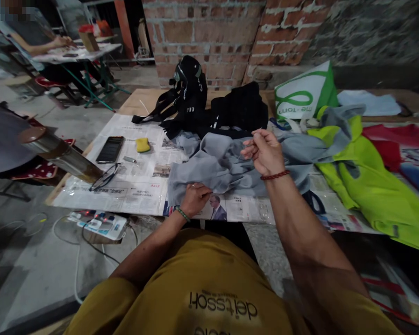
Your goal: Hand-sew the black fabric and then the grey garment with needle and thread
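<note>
A grey garment (216, 160) lies rumpled across the newspaper-covered table in front of me. Down at its near edge, my left hand (195, 199) is closed, thumb and fingers pinching the cloth. My right hand (264, 151) is lifted above the garment's right part, thumb and forefinger pressed together and the other fingers curled. Whatever that pinch holds, if anything, is too small to make out. To the right, the grey cloth runs up against a neon yellow garment (366, 158). Dark blue scissor handles (314, 202) appear to lie below the right forearm.
On the left are a phone (111, 149), a yellow sponge (143, 145), eyeglasses (105, 177) and a leaning brown-capped bottle (61, 153). A black backpack (190, 88) and a green-white bag (305, 93) stand behind. A power strip (103, 224) sits below the table's edge. Another person sits far left.
</note>
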{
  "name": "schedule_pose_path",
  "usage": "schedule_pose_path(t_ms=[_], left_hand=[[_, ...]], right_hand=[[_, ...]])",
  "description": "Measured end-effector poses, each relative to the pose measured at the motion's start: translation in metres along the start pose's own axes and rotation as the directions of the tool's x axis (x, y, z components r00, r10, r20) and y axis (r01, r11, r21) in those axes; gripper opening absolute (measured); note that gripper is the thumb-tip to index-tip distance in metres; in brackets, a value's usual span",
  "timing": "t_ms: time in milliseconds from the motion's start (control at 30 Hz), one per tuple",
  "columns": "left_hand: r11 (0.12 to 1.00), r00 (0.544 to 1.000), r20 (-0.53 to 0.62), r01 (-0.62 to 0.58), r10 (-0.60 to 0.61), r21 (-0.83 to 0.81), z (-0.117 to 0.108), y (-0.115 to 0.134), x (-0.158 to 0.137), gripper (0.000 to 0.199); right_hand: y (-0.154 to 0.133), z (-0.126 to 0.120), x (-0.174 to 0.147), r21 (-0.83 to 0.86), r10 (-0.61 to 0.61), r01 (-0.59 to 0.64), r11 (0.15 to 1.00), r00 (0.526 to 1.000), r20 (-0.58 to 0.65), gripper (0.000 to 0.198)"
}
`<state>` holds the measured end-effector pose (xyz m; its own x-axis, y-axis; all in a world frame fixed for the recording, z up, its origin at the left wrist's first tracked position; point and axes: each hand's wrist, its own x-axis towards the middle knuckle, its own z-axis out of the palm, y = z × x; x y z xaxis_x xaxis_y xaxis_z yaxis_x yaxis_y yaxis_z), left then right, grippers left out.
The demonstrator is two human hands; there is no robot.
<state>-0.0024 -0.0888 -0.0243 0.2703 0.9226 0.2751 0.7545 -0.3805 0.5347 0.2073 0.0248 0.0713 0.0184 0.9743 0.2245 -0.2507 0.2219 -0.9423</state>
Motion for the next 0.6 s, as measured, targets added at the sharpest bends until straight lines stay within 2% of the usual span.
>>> schedule_pose_path(t_ms=[100,233,400,467,567,600], left_hand=[[1.0,1.0,0.013,0.001,-0.001,0.01,0.0,0.001,0.001,0.015],[0.999,1.0,0.026,0.002,-0.003,0.043,0.001,0.001,0.001,0.015],[0.999,0.999,0.046,0.003,-0.005,0.047,0.0,0.002,0.001,0.016],[0.999,0.999,0.045,0.006,-0.008,0.048,-0.001,0.003,0.002,0.015],[0.998,0.999,0.049,0.0,-0.003,0.063,0.0,0.004,0.001,0.013],[0.998,0.999,0.049,-0.009,0.006,0.066,0.001,0.004,0.001,0.013]], right_hand=[[0.008,0.0,0.005,-0.079,-0.087,0.084,0.993,0.996,-0.031,0.028],[0.023,-0.009,0.017,-0.191,-0.22,0.191,0.963,0.964,-0.147,0.031],[0.022,-0.024,0.037,-0.222,-0.288,0.24,0.945,0.933,-0.217,0.023],[0.021,-0.026,0.043,-0.228,-0.349,0.289,0.93,0.889,-0.296,0.019],[0.028,-0.025,0.047,-0.278,-0.453,0.363,0.889,0.779,-0.433,0.017],[0.034,-0.024,0.045,-0.297,-0.457,0.355,0.886,0.772,-0.442,0.019]])
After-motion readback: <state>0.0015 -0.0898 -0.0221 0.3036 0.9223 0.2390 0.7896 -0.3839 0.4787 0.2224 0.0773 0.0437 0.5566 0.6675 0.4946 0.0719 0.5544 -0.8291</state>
